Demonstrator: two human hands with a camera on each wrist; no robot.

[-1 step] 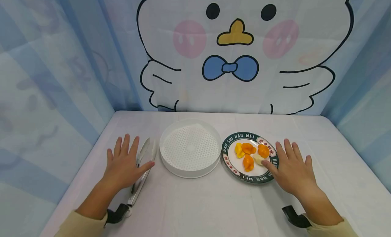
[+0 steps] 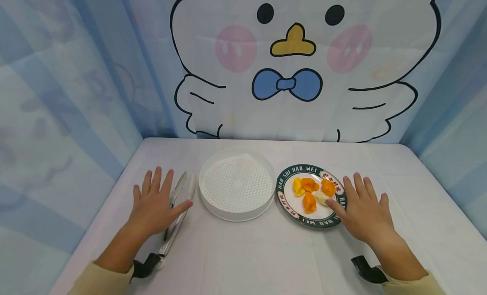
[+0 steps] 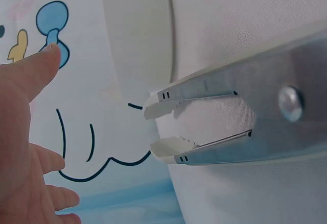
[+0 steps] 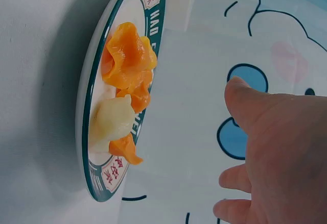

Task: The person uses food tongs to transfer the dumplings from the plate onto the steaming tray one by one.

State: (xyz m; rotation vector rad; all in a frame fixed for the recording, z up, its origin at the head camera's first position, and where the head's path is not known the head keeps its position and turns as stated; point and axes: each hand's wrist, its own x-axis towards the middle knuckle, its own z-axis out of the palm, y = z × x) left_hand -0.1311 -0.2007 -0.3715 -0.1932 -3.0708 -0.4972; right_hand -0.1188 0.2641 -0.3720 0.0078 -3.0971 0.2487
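Observation:
My left hand (image 2: 154, 206) is held with fingers spread, its thumb overlapping a pair of metal tongs (image 2: 172, 232) in the head view. In the left wrist view the tongs (image 3: 204, 89) lie beside the hand, their pale scalloped tips apart. My right hand (image 2: 365, 212) also has its fingers spread and holds nothing. Its thumb overlaps the rim of a green-edged plate (image 2: 281, 185). On that plate sit several crinkled, dumpling-like pieces, among them an orange piece (image 2: 309, 203), a yellow piece (image 2: 298, 187) and a cream piece (image 4: 113, 118).
Between tongs and plate stands a round white tray (image 2: 237, 187) with a perforated bottom and low wall. A white cloth covers the table (image 2: 243, 261). Behind it hangs a curtain (image 2: 236, 105) with a cartoon print, and blue curtains flank both sides.

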